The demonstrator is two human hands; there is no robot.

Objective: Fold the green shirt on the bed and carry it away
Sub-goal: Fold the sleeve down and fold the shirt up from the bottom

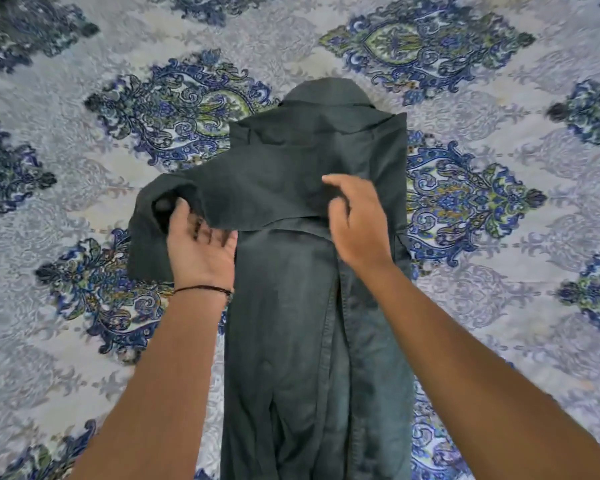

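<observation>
Dark green woven cotton, by the look of it: the long-sleeved collared green shirt (312, 306) lies lengthwise on the bed (499, 254), collar at the far end, hem at the near edge, side panels already turned in. It looks light, limp and creasable, likely to sag wherever it is unsupported, so seams, cuff and folded edges seem the best holds. The left hand (201, 251) has its fingers (179, 211) tucked into the sleeve cuff at the left, pinching it. The right hand (357, 223) hovers with curled, loosely spread fingers over the crossed sleeve, gripping nothing clearly. Blue and olive paisley medallions pattern the pale bedspread.
</observation>
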